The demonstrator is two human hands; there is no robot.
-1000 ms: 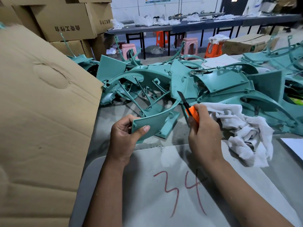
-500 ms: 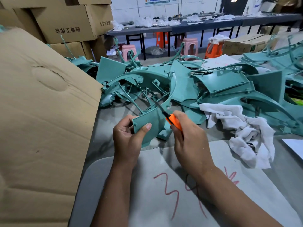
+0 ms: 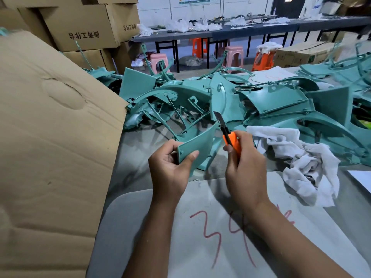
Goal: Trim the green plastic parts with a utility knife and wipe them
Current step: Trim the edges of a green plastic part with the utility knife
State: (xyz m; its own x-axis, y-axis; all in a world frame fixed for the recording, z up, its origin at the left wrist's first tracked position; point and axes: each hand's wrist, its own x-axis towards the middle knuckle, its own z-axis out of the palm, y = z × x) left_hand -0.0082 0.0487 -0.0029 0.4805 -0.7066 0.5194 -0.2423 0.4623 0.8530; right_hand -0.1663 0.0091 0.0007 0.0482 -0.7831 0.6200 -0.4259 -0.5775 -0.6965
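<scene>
Part (image 3: pixel 197 146) pinched in left hand (image 3: pixel 170 169); right hand (image 3: pixel 246 163) grips knife (image 3: pixel 227 133): shave the 1 o'clock edge, blade away from thumb.

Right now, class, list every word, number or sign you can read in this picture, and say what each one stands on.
"34", in red, on the grey board under the hands.
Five printed characters on the carton, seen upside down; I cannot read them reliably.
More characters on that carton's side face: too small.
Wall poster: blurred.
Red marks on the far sheet: unreadable.

Rag (image 3: pixel 301 157) right of utility knife (image 3: pixel 228 137)
</scene>
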